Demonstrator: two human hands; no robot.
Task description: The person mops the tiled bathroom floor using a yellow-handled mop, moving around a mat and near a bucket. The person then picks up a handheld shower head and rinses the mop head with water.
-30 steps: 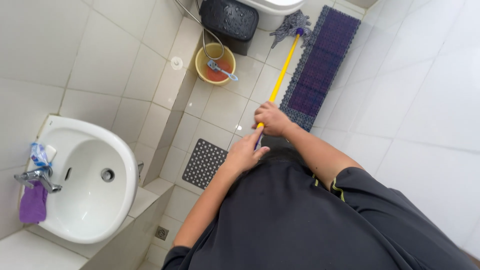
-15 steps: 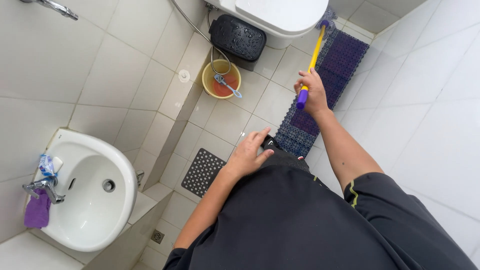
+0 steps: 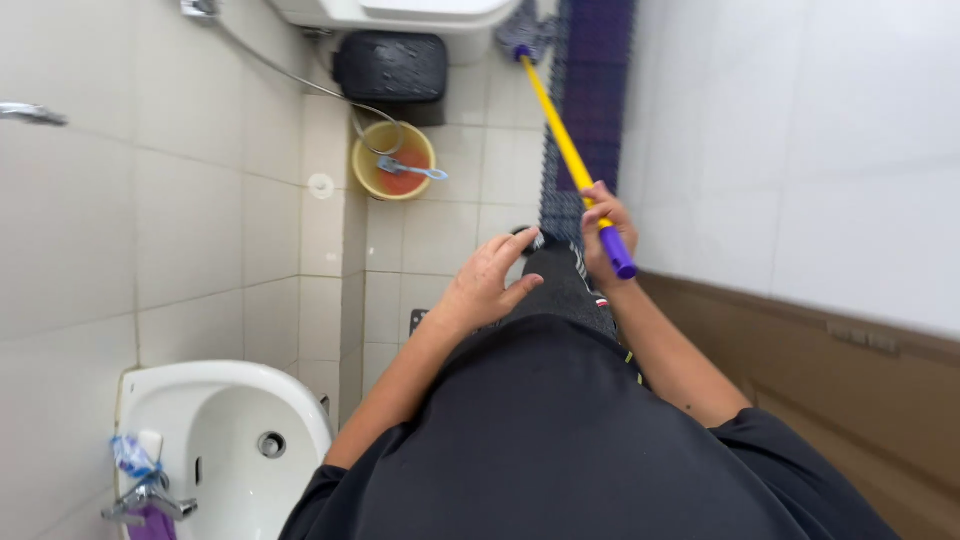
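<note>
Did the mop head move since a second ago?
Yes. The mop head has slid from the floor tiles beside the purple mat to right against the toilet.

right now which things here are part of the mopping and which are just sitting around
In use: right hand gripping the yellow mop handle; mop head; purple floor mat.
Lying about: yellow bucket, black bin, white sink; left hand free.

Right hand (image 3: 603, 228) clenched, left hand (image 3: 487, 285) spread
</note>
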